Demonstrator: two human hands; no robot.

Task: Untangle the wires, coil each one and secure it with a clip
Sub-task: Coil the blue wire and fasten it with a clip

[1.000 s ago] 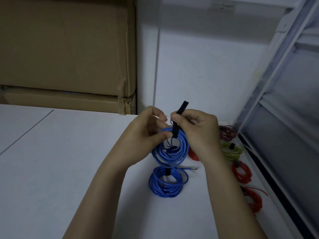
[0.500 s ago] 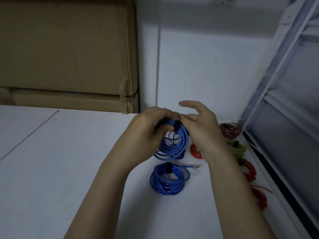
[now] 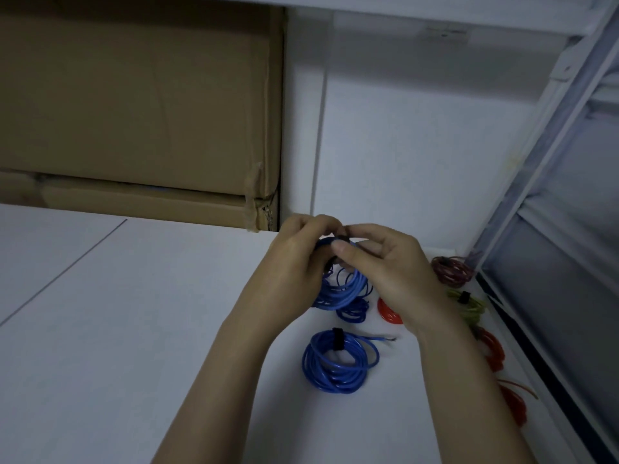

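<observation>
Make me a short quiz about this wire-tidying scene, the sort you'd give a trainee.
1. True or false: the blue coil lying on the white table already has a black strap round it.
2. Which colour is the coil that both hands are holding up? A) red B) blue C) yellow-green
3. Fill in: the brown thing standing at the far edge of the table is a cardboard ____.

Key
1. True; a black strap crosses its top.
2. B; the left hand and right hand hold the held blue coil at its top, above the table.
3. Box; the cardboard box stands against the wall.
</observation>
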